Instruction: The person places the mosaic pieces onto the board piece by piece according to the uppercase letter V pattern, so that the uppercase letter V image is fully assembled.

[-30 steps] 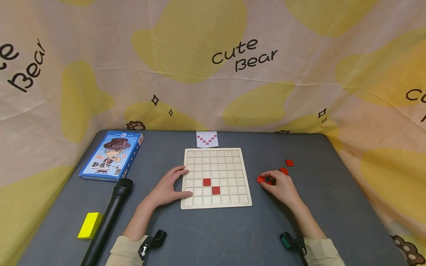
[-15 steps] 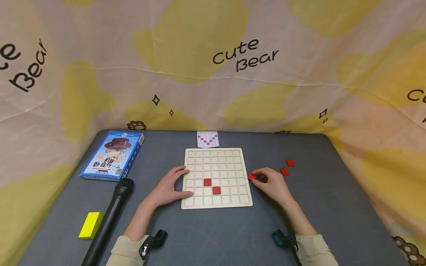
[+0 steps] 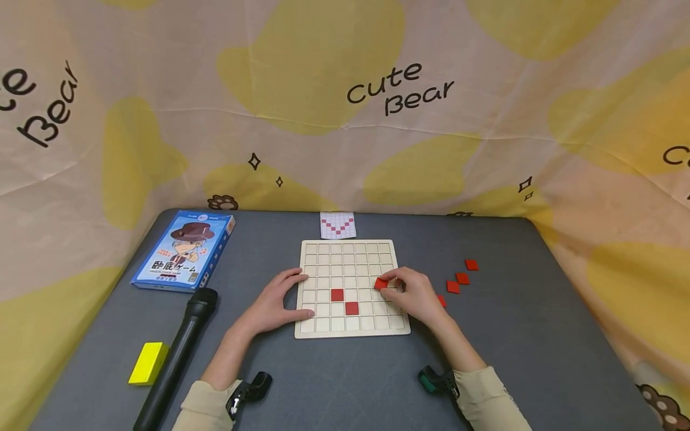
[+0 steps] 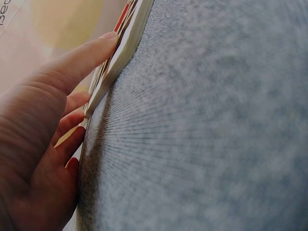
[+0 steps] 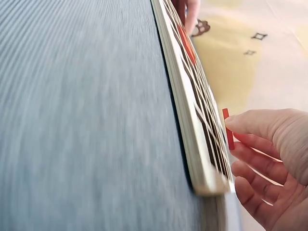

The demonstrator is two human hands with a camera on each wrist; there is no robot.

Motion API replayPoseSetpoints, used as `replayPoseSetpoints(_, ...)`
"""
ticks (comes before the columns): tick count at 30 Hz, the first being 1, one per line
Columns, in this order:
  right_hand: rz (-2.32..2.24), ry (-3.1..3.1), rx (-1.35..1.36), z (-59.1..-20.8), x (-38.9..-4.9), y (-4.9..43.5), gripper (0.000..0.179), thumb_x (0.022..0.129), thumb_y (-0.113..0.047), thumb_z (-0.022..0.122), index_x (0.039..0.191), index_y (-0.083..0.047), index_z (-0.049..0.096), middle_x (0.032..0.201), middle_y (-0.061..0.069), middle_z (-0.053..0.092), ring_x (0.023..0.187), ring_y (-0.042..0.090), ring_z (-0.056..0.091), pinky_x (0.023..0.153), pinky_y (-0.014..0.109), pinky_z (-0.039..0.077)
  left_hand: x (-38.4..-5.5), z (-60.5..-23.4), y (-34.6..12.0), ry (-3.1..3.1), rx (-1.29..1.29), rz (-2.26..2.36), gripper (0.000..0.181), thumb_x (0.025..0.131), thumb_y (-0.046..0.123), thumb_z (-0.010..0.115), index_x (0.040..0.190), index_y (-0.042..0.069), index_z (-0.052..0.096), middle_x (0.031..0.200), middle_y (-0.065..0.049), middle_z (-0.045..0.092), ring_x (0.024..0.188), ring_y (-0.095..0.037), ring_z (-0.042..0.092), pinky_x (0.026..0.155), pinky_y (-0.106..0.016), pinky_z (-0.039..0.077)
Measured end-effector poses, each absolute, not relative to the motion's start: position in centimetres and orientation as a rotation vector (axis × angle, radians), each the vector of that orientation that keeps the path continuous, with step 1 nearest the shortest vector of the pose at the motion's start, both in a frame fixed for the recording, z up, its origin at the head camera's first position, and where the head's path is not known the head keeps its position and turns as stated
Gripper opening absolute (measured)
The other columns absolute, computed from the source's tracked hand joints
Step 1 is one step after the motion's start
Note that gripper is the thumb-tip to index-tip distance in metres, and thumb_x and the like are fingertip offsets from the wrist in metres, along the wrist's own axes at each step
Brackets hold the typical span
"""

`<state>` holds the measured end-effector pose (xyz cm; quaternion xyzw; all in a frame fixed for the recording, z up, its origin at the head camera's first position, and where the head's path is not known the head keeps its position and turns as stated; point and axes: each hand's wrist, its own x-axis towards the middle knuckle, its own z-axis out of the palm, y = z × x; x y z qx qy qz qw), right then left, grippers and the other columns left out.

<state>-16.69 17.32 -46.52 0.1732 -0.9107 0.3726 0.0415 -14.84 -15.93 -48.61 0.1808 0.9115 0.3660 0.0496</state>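
Note:
A square wooden grid board [image 3: 345,261] lies mid-table, with two red square tiles seated in its cells, one tile [image 3: 337,294] diagonally behind the other [image 3: 352,308]. My left hand [image 3: 275,302] rests at the board's left edge, thumb and fingers spread and fairly straight. In the left wrist view the thumb [image 4: 82,60] lies along the board's edge. Over the board's right part, my right hand [image 3: 417,294] pinches another red tile [image 3: 380,283] between thumb and fingertips. The right wrist view shows this tile [image 5: 228,129] edge-on, just above the grid.
Several loose red tiles [image 3: 462,278] lie right of the board, one partly hidden by the right hand. Behind the board is a card [image 3: 338,225] printed with a red V pattern. A blue box [image 3: 185,251], a black microphone [image 3: 178,359] and a yellow block [image 3: 148,363] occupy the left side.
My right hand has moved left from the loose tiles, carrying a red tile over the board. Tiles it had covered now show. The left hand has stayed at the board's edge.

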Motion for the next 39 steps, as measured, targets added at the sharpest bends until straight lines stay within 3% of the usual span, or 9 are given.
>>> replayPoseSetpoints(26,1.155,-2.79,0.753,-46.8,-18.0,8.0,0.021,0.084,-0.018,0.077,0.104,-0.014,0.074,0.096,-0.002,0.068,0.08,0.015,0.057,0.073,0.029,0.047,-14.9,-48.6,-16.0,2.775,0.564,1.125,0.079,0.078,0.047,0.079,0.142,0.009,0.049,0.151,-0.012,0.037,0.138,-0.036,0.034,0.105,-0.059,0.031)
replayPoseSetpoints(39,1.069,-2.825,0.761,-47.2,-18.5,6.7,0.02,0.085,-0.016,0.073,0.104,-0.017,0.074,0.105,-0.003,0.07,0.094,0.016,0.06,0.085,0.034,0.046,-14.9,-48.7,-16.0,2.769,0.557,1.139,0.079,0.078,0.047,0.079,0.142,0.009,0.049,0.151,-0.012,0.038,0.138,-0.035,0.034,0.106,-0.059,0.031)
